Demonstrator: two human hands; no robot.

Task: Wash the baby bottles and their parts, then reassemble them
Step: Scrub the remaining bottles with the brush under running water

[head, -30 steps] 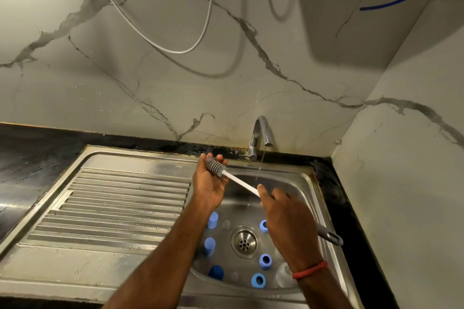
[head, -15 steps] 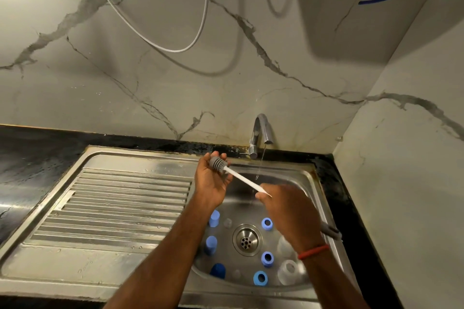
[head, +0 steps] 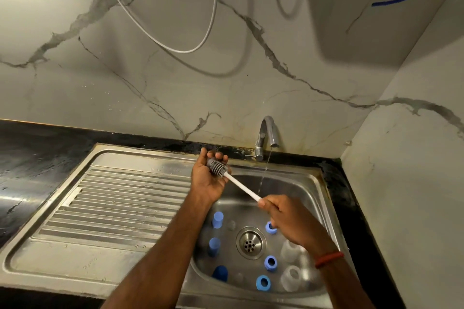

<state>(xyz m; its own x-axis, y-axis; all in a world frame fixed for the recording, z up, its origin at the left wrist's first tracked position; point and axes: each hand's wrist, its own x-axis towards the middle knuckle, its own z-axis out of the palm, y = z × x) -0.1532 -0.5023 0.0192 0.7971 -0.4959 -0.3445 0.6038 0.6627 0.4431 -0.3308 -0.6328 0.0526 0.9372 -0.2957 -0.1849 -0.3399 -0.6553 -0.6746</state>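
Since 1 second ago the right hand [head: 293, 221] has shifted slightly, so 2 clear bottles [head: 290, 251] now show beside its wrist on the floor of the sink [head: 296, 183]. It grips the white handle of the bottle brush [head: 241, 184], while the left hand [head: 207, 179] curls its fingers around the brush's grey head, over the basin's rear left edge. A thin stream runs from the tap [head: 267, 133] just behind the handle, and 3 blue rings [head: 270, 262] and 3 blue caps [head: 218, 219] lie around the drain [head: 250, 243].

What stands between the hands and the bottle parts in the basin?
Only the brush: left hand grips its head, right hand its handle. The parts lie uncovered below.
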